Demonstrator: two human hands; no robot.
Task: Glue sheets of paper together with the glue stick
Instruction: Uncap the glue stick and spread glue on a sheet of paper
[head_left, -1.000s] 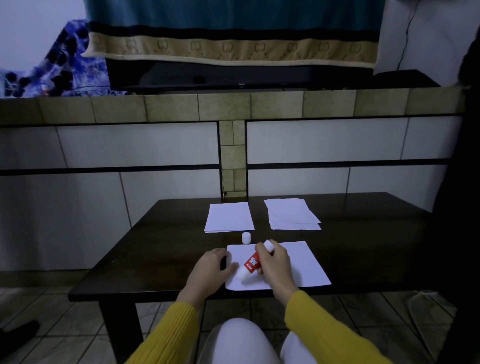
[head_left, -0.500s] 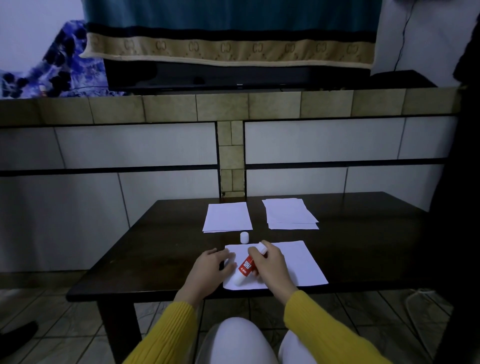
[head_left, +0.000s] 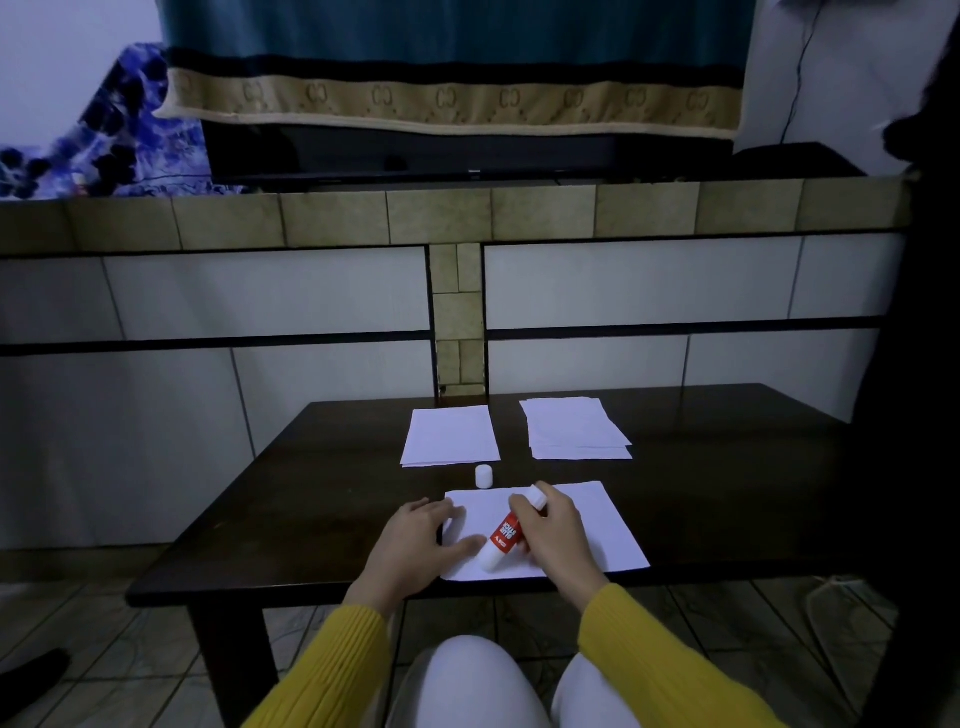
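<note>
the right hand (head_left: 558, 535) grips the glue stick (head_left: 503, 540), tilted, its lower end on the near sheet (head_left: 597, 525) at the table's (head_left: 291, 499) front edge. the left hand (head_left: 415, 540) presses flat on that sheet, fingers spread. the white cap (head_left: 483, 476) stands just beyond.

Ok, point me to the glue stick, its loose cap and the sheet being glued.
glue stick (head_left: 503, 538), head view, on the red label.
cap (head_left: 483, 476), head view, on its side wall.
sheet (head_left: 597, 525), head view, on the bare right half.

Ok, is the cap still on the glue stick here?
No, the small white cap stands on the table beyond the near sheet, apart from the glue stick held in the right hand.
</note>
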